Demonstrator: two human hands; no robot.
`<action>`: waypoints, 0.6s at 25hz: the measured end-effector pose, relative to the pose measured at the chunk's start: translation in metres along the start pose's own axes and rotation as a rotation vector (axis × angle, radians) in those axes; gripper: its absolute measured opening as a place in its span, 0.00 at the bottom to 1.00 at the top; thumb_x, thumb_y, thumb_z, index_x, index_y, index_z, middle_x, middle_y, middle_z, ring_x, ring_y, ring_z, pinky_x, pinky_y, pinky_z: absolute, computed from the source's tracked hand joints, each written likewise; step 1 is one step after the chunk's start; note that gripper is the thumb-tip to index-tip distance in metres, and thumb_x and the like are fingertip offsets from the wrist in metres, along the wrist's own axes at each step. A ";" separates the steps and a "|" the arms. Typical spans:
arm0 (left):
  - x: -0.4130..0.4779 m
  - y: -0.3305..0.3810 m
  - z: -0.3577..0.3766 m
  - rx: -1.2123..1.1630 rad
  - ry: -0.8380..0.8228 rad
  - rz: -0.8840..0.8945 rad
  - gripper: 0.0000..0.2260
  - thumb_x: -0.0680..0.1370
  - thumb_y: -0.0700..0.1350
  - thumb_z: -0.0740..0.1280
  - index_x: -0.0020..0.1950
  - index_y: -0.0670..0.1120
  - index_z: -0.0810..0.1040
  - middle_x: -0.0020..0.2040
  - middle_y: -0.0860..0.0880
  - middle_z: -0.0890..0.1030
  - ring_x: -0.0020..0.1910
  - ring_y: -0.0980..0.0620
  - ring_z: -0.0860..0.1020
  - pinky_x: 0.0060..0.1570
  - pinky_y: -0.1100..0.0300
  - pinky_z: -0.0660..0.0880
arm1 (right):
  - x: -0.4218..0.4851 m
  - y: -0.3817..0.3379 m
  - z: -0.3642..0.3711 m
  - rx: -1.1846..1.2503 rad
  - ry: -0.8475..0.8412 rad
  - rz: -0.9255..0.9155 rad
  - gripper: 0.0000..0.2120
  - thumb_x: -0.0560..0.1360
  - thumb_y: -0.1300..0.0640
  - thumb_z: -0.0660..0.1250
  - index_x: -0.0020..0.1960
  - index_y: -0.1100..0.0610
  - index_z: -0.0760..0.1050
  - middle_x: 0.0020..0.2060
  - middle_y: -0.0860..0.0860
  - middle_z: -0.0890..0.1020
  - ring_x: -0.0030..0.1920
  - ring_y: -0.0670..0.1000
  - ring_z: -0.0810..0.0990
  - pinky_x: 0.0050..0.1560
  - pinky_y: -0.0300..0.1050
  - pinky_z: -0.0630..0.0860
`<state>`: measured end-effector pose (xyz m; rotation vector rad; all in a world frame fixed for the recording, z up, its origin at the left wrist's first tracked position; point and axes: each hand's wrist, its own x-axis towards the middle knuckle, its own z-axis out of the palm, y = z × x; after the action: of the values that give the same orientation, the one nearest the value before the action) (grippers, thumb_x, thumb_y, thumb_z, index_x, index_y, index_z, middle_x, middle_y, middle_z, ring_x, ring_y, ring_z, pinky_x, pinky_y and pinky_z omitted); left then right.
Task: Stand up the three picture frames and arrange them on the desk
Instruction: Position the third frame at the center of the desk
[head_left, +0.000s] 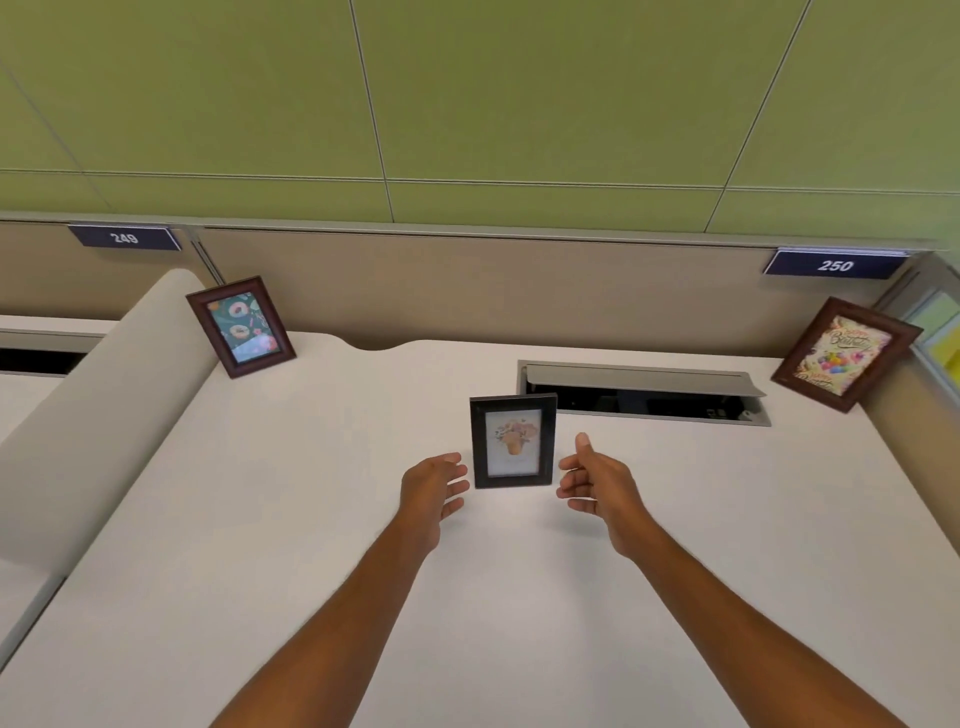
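L hand (435, 486) & R hand (597, 480) spread wide, black frame (513, 440) upright btwn, untouched.

Three frames stand on the desk (260, 519). Left frame (240, 326) at rear left corner. Right frame (845, 354) at rear right corner. Centre frame (513, 441) mid-desk, before the cable tray (641, 392), between both hands, untouched.

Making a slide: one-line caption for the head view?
Open left hand and right hand flank an upright black picture frame on the white desk; two brown frames stand behind.
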<state>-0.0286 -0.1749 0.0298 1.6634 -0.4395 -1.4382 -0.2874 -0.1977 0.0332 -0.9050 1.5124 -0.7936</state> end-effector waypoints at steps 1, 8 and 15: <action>0.001 -0.001 0.007 0.020 0.014 0.012 0.08 0.84 0.42 0.68 0.62 0.45 0.84 0.61 0.42 0.86 0.59 0.42 0.85 0.63 0.44 0.81 | 0.005 -0.001 -0.007 0.005 0.030 -0.005 0.28 0.83 0.33 0.62 0.54 0.57 0.86 0.45 0.59 0.89 0.49 0.60 0.89 0.49 0.51 0.85; 0.018 0.003 0.023 0.270 0.020 0.263 0.16 0.83 0.47 0.72 0.71 0.49 0.81 0.65 0.49 0.84 0.65 0.47 0.81 0.65 0.51 0.80 | 0.044 -0.026 -0.005 -0.043 -0.027 0.043 0.34 0.83 0.30 0.53 0.67 0.56 0.80 0.60 0.55 0.86 0.60 0.58 0.85 0.65 0.58 0.80; 0.048 0.007 0.030 0.306 -0.020 0.367 0.09 0.83 0.45 0.70 0.60 0.55 0.85 0.54 0.54 0.89 0.54 0.53 0.84 0.50 0.60 0.78 | 0.069 -0.038 0.022 -0.096 -0.169 0.103 0.43 0.74 0.22 0.48 0.69 0.52 0.78 0.67 0.57 0.84 0.68 0.61 0.82 0.77 0.62 0.72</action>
<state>-0.0416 -0.2256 0.0072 1.6939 -0.9633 -1.1562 -0.2651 -0.2761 0.0315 -0.9336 1.4453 -0.5593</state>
